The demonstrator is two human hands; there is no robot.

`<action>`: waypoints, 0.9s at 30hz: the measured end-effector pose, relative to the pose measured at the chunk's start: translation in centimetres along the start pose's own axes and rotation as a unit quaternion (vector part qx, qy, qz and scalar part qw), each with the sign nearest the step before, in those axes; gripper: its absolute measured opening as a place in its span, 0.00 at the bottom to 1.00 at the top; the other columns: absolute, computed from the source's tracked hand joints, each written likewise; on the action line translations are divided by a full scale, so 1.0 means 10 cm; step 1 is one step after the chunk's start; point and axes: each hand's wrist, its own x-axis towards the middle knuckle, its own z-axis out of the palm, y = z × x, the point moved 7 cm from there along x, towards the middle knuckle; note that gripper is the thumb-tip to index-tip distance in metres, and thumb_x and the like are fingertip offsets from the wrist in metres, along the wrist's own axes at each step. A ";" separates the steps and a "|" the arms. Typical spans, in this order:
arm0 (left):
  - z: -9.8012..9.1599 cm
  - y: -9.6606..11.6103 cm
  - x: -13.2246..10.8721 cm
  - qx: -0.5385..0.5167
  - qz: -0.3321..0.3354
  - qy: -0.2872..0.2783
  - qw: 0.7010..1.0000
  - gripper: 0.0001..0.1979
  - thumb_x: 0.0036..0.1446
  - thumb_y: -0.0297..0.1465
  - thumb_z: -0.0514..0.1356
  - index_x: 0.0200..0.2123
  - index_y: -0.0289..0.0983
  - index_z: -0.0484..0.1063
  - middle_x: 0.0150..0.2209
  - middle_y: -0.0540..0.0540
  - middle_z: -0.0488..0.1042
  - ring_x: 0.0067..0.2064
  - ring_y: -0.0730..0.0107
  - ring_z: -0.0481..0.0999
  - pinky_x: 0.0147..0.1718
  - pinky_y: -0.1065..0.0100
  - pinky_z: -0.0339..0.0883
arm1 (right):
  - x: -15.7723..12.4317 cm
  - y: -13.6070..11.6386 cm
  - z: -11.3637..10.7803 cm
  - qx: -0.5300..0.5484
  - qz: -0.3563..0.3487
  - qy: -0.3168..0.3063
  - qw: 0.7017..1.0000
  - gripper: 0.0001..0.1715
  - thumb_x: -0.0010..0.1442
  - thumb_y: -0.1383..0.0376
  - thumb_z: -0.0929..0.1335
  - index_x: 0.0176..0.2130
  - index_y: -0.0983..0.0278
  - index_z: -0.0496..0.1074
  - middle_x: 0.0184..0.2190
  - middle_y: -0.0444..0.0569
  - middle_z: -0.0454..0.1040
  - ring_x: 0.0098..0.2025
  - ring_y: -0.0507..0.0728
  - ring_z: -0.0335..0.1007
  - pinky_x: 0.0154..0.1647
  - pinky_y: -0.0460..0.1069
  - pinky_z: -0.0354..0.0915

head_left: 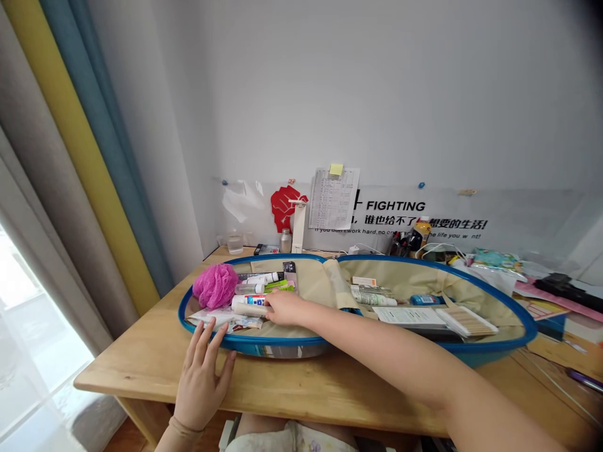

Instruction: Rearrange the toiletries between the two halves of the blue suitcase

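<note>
An open suitcase (301, 342) with a blue rim lies on the wooden table, its two halves side by side. My right hand (285, 307) reaches across into the left half, its fingers closed around the end of a pale beige tube (249, 310). Just behind that tube lies a white, red and blue toothpaste tube (247, 300). More white tubes and a bright green packet (277, 285) are close by. A pink bath puff (215, 285) fills the left corner. My left hand (202, 370) has its fingers spread at the near rim, next to a clear plastic packet (226, 319).
The right half holds a blue bottle (425, 300), a white-green tube (374, 298), a white card (409, 316) and a pack of cotton swabs (466, 320). Behind stand a metallic bottle (285, 240) and a white stand (298, 229). Clutter covers the table's right end.
</note>
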 end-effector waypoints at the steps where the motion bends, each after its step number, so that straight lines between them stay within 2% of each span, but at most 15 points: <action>1: 0.00 0.00 0.00 -0.001 -0.001 0.000 1.000 0.35 0.63 0.32 0.55 0.70 0.48 0.45 0.70 0.44 0.54 0.71 0.49 0.49 0.65 0.46 0.56 | 0.00 0.00 0.01 0.000 0.004 0.002 1.000 0.19 0.55 0.61 0.72 0.45 0.67 0.76 0.49 0.62 0.76 0.45 0.66 0.75 0.38 0.51 0.66; 4: 0.01 -0.01 -0.01 -0.004 -0.001 -0.002 1.000 0.35 0.63 0.32 0.56 0.70 0.48 0.46 0.70 0.44 0.54 0.71 0.49 0.50 0.65 0.46 0.56 | -0.01 0.02 -0.01 0.011 0.014 0.012 1.000 0.20 0.53 0.61 0.74 0.45 0.66 0.76 0.48 0.59 0.77 0.47 0.66 0.75 0.39 0.50 0.66; 7: 0.02 -0.02 -0.02 -0.003 -0.002 -0.003 1.000 0.35 0.63 0.32 0.55 0.70 0.48 0.46 0.70 0.43 0.54 0.71 0.49 0.50 0.65 0.46 0.57 | -0.09 0.17 -0.22 0.039 0.025 0.030 0.998 0.20 0.55 0.59 0.73 0.47 0.62 0.76 0.46 0.52 0.78 0.46 0.61 0.75 0.41 0.48 0.66; 9: 0.02 -0.02 -0.02 -0.002 -0.001 -0.004 1.000 0.34 0.63 0.32 0.56 0.70 0.47 0.46 0.70 0.42 0.54 0.71 0.49 0.50 0.65 0.46 0.56 | -0.21 0.43 -0.47 0.057 0.046 0.050 0.996 0.17 0.60 0.60 0.69 0.49 0.60 0.75 0.45 0.48 0.79 0.45 0.57 0.75 0.42 0.47 0.66; 11: 0.02 -0.03 -0.02 -0.002 0.001 -0.004 1.000 0.34 0.63 0.32 0.56 0.70 0.47 0.47 0.69 0.42 0.54 0.71 0.49 0.50 0.66 0.46 0.55 | -0.40 0.82 -0.74 0.067 0.083 0.067 0.992 0.17 0.63 0.62 0.65 0.50 0.60 0.73 0.43 0.48 0.79 0.44 0.55 0.75 0.44 0.47 0.66; 14: 0.01 -0.02 -0.01 -0.001 0.003 -0.004 1.000 0.34 0.63 0.32 0.55 0.70 0.46 0.47 0.69 0.42 0.54 0.71 0.49 0.49 0.66 0.46 0.54 | -0.82 1.46 -0.97 0.068 0.137 0.043 0.987 0.18 0.59 0.65 0.67 0.49 0.62 0.75 0.41 0.50 0.79 0.44 0.57 0.75 0.45 0.48 0.66; 16: 0.01 -0.02 0.00 -0.001 0.001 -0.004 1.000 0.34 0.63 0.32 0.55 0.70 0.46 0.46 0.70 0.42 0.54 0.71 0.49 0.49 0.66 0.45 0.54 | -1.16 1.82 -0.92 0.067 0.164 -0.010 0.984 0.21 0.50 0.67 0.71 0.45 0.62 0.77 0.42 0.50 0.79 0.45 0.60 0.76 0.45 0.49 0.67; 20: 0.01 -0.02 0.00 -0.002 -0.003 -0.005 1.000 0.35 0.63 0.32 0.55 0.70 0.47 0.46 0.70 0.43 0.53 0.71 0.48 0.50 0.66 0.45 0.55 | -1.80 2.36 -0.57 0.029 0.250 -0.090 0.964 0.32 0.37 0.74 0.73 0.45 0.63 0.78 0.47 0.57 0.78 0.49 0.69 0.74 0.48 0.56 0.67; 23: 0.01 -0.02 0.00 0.002 -0.006 -0.007 1.000 0.35 0.63 0.32 0.55 0.70 0.47 0.46 0.70 0.42 0.53 0.71 0.48 0.50 0.65 0.44 0.56 | -2.06 2.54 -0.35 0.008 0.279 -0.097 0.955 0.38 0.34 0.79 0.69 0.48 0.63 0.77 0.52 0.61 0.74 0.55 0.72 0.70 0.53 0.58 0.64; 27: 0.00 -0.01 0.00 0.000 -0.002 -0.004 1.000 0.34 0.63 0.32 0.55 0.70 0.47 0.46 0.69 0.42 0.55 0.71 0.49 0.50 0.65 0.44 0.56 | -2.10 2.61 -0.28 0.011 0.279 -0.072 0.958 0.40 0.33 0.81 0.67 0.46 0.61 0.77 0.52 0.59 0.74 0.54 0.69 0.71 0.53 0.54 0.64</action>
